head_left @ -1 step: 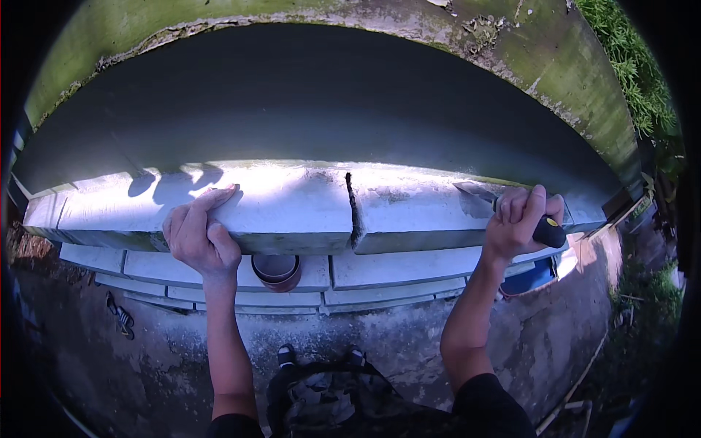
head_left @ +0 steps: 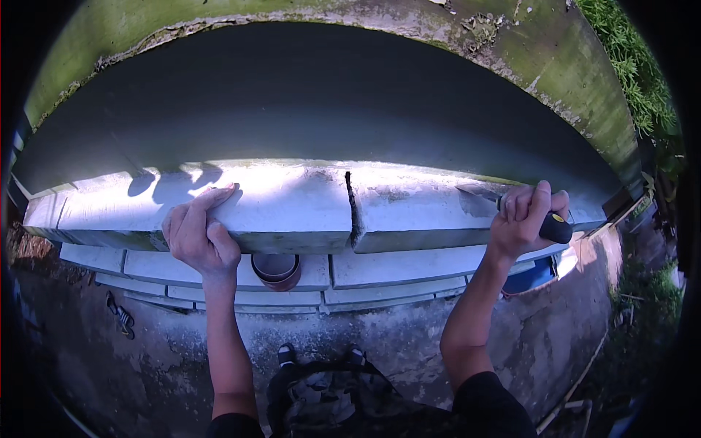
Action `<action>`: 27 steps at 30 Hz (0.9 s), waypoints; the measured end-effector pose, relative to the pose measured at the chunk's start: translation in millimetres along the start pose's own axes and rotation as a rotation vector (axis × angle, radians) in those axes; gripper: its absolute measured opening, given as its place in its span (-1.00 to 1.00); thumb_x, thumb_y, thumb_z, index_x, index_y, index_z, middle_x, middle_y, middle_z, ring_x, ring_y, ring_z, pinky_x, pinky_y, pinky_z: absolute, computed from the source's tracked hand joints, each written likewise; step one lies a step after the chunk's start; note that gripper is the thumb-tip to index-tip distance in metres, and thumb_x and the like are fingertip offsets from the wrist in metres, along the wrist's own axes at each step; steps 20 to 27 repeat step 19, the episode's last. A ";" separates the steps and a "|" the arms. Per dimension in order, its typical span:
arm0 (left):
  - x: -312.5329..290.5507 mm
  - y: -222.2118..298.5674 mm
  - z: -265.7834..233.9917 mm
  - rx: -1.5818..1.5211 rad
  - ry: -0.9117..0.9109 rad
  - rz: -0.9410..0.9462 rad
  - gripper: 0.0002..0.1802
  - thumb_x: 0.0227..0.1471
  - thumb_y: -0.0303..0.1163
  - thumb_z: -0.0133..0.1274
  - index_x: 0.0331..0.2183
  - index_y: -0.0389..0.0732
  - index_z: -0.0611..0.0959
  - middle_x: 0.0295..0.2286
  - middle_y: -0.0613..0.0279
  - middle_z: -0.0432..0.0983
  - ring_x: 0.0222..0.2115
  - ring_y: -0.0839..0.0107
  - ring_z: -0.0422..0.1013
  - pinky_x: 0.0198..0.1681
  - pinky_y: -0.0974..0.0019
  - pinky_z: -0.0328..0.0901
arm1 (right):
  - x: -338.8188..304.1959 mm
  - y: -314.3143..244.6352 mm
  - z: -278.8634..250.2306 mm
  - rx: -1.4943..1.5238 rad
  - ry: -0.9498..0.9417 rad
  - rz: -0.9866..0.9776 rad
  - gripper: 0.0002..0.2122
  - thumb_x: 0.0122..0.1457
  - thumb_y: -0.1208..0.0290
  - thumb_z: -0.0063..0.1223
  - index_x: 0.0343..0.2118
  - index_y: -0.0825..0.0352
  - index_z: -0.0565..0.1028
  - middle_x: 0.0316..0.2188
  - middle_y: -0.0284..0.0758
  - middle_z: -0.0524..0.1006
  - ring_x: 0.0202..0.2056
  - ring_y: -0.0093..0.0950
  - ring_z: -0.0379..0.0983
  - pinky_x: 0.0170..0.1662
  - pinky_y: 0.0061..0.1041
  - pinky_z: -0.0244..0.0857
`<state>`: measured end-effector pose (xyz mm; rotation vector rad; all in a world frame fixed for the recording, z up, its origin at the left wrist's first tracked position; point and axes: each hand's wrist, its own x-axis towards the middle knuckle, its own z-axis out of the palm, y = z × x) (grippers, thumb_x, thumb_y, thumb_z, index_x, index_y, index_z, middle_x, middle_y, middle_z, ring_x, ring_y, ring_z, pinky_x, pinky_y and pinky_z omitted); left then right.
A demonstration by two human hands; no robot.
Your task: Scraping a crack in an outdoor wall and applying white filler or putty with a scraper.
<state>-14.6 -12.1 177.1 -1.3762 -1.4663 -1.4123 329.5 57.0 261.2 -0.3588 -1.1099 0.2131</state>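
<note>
A pale concrete ledge (head_left: pixel 292 197) runs across the view below a dark wall surface. My left hand (head_left: pixel 201 233) leans on its front edge at the left, index finger stretched over the top and thumb apart, holding nothing. Toward the ledge's right end, my right hand (head_left: pixel 524 219) is closed round the black, yellow-marked handle of a scraper (head_left: pixel 478 193). Its flat metal blade points left and lies low over the ledge's top, beside a grey scuffed patch. Whether the blade's whole edge touches the surface, I cannot tell. A dark jagged crack (head_left: pixel 352 208) splits the ledge between my hands.
Below the ledge, pale steps (head_left: pixel 394 269) descend, with a reddish round pot (head_left: pixel 277 274) on one. A blue container (head_left: pixel 531 277) stands at the right. Sandals (head_left: pixel 120 317) lie on the ground at left. A mossy curved rim (head_left: pixel 511 44) arches above; green plants (head_left: pixel 631 66) grow at right.
My right hand and the scraper have shifted slightly to the right along the ledge. The left hand stays in place.
</note>
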 end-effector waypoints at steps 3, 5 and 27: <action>-1.6 -1.5 -2.7 -0.016 0.008 -0.004 -0.55 -0.13 -0.34 -0.19 -0.33 -0.09 0.80 -0.52 0.26 0.61 -0.50 0.34 0.41 -0.18 0.32 0.23 | -9.0 -29.0 -16.8 0.179 -0.010 -0.083 -0.74 0.31 0.62 -0.19 -0.49 0.19 0.11 -0.79 -0.48 0.15 -0.80 -0.71 0.04 -0.73 -0.67 -0.02; -0.2 -0.2 -0.6 -0.022 0.013 -0.002 -0.55 -0.13 -0.34 -0.18 -0.33 -0.09 0.80 -0.52 0.26 0.62 -0.50 0.33 0.41 -0.18 0.32 0.24 | -18.5 -16.7 -18.8 0.222 -0.082 -0.062 -0.75 0.32 0.61 -0.22 -0.50 0.20 0.11 -0.79 -0.47 0.13 -0.81 -0.69 0.05 -0.73 -0.66 0.00; -0.8 -6.4 -3.9 -0.001 -0.022 -0.030 -0.56 -0.10 -0.31 -0.18 -0.33 -0.08 0.80 -0.44 0.21 0.68 -0.46 0.33 0.48 -0.15 0.32 0.25 | -21.0 -28.5 -6.5 0.225 -0.043 -0.069 -0.75 0.36 0.52 -0.27 -0.48 0.18 0.05 -0.83 -0.50 0.12 -0.83 -0.71 0.03 -0.76 -0.70 0.04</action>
